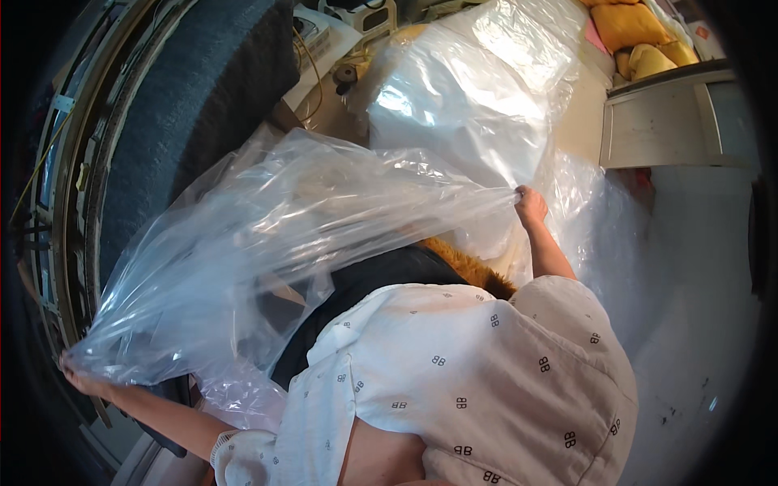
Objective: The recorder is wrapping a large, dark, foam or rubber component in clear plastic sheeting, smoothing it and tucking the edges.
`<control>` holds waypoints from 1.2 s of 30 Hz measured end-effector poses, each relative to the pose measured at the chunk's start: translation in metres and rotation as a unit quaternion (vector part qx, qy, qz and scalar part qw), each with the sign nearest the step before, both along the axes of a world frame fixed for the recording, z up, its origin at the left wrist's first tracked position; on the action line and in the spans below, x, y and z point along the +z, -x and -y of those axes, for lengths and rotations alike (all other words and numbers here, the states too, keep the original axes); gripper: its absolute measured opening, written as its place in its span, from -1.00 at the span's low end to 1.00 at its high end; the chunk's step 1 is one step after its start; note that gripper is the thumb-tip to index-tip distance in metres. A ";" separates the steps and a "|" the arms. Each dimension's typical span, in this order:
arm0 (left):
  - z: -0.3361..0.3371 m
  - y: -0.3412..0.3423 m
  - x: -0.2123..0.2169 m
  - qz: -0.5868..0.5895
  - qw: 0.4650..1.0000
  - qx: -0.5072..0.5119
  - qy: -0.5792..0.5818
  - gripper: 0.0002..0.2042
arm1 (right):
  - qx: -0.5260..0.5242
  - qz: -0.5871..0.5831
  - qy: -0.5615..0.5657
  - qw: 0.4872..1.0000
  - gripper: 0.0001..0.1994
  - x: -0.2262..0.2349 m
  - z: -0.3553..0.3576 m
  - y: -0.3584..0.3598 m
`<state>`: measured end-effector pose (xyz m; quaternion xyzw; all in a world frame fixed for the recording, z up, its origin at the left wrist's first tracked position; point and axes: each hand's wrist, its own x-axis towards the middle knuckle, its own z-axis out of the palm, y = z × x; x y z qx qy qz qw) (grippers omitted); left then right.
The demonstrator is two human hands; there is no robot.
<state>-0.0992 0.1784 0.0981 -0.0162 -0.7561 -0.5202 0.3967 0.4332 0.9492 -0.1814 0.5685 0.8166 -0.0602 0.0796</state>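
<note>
A large sheet of clear plastic film (275,211) is stretched between my two hands, pulled into long folds across the front of my body. My left hand (81,379) is closed on one gathered end at the lower left, with my arm reaching far out. At the upper right, my right hand (531,206) grips the other end in a fist. Between them the film hangs loose, and its lower part drapes down near my lap. Whether it is a flat sheet or a bag, I cannot tell.
Beyond the film stands a big plastic-wrapped bundle (462,97). Dark grey fabric (190,105) covers a surface at the left, beside long metal rails (89,162). Brown fur (466,263) shows by my lap. Yellow cushions (632,32) lie above a pale cabinet (660,125) at the right.
</note>
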 end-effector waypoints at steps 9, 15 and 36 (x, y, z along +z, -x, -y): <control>0.068 -0.087 0.013 0.115 0.952 0.265 0.105 -0.62 | -0.136 -0.101 -0.139 0.976 -0.76 0.041 -0.117 0.028; 0.323 -0.120 -0.108 0.181 0.874 0.377 0.248 -0.64 | 0.302 -0.714 -0.036 0.631 -0.71 0.281 -0.239 0.387; 0.446 -0.233 -0.093 0.397 0.780 0.395 0.278 -0.57 | 0.551 -0.279 0.011 0.786 -0.43 0.207 0.080 0.614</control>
